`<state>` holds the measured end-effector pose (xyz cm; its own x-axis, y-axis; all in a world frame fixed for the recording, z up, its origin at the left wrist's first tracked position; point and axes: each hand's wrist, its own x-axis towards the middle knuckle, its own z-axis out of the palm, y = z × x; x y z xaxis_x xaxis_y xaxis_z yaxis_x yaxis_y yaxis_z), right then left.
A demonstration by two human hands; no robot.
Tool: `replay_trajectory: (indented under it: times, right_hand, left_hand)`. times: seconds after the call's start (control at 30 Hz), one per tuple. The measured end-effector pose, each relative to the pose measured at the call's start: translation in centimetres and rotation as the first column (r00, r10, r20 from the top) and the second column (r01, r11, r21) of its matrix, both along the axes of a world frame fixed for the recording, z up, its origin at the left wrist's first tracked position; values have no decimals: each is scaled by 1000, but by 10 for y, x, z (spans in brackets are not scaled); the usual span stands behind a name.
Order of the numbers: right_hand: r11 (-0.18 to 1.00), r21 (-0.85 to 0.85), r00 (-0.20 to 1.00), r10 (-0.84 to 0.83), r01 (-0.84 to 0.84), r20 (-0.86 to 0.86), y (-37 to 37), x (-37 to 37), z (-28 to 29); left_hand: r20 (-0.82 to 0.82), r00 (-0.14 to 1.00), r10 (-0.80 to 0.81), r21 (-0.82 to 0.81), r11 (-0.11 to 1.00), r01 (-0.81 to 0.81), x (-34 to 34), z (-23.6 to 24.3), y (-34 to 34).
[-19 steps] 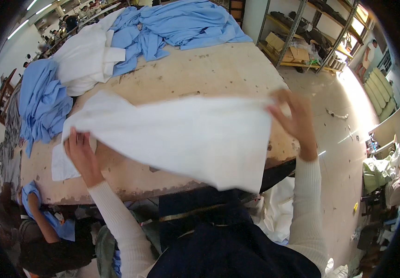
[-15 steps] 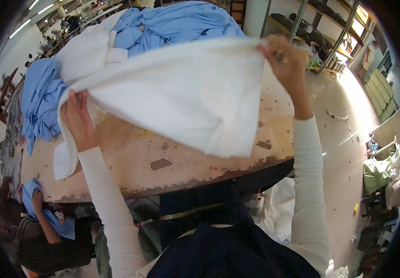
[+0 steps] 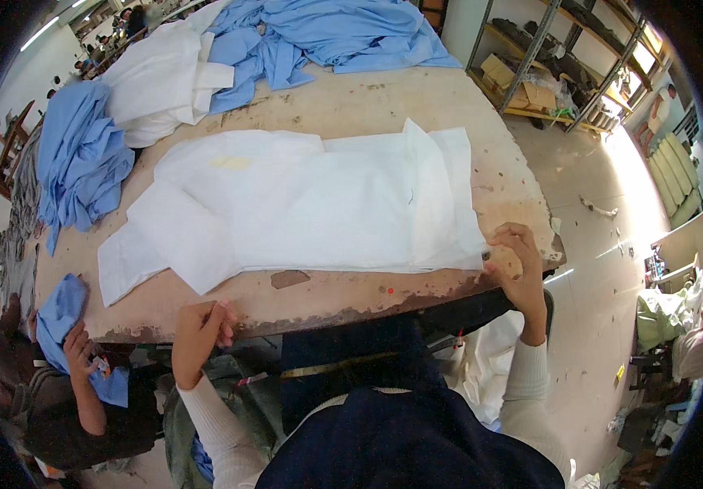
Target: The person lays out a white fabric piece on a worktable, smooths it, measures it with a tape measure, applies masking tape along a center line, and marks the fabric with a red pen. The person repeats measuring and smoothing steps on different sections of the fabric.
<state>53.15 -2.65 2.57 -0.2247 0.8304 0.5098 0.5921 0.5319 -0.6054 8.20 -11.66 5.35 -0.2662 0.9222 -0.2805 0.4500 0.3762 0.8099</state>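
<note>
A white shirt (image 3: 343, 208) lies spread on the worn tabletop (image 3: 384, 98), with a sleeve folded across at its left end and a yellowish patch near its far side. Just in front of the table's near edge is my left hand (image 3: 198, 338); its fingers are curled together, apart from the cloth, and nothing shows in them. At the shirt's near right corner my right hand (image 3: 522, 273) has its thumb and fingers bent with a gap between them. Its fingertips are beside the corner; whether they touch the cloth I cannot tell.
Blue cloth pieces (image 3: 351, 33) and more white cloth (image 3: 156, 81) are heaped at the back. Another blue heap (image 3: 82, 155) hangs over the left side. A co-worker (image 3: 90, 407) holds blue cloth at the lower left. Metal shelves (image 3: 522, 73) stand at the far right.
The white shirt was lifted between both hands and now lies on the table. Both hands have let go of it and moved nearer to me, the left also to the right.
</note>
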Motion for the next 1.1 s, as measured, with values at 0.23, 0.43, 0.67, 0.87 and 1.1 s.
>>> replay_trajectory:
  times: [0.23,0.43,0.67,0.87,1.1]
  right_hand:
    - [956,180,888,134,-234,440,32,-103,3]
    - [972,228,980,-17,63,-200,58,-95,78]
    - [800,582,979,-202,147,32,120,-56,89]
    - [963,-169,948,242,-210,205,55,22,103]
    - [893,-446,965,164,-58,203,108,26,45]
  left_hand:
    - [-610,763,-214,479,667,570,87,6,55]
    - [-584,783,214,629,729,270,29,6,141]
    - [-791,501,350,387,921,-33,-90,108,204]
    - [-571,749,337,766,548,337,-107,153,66]
    - [-635,741,-216,372,756,539,-83,55,117]
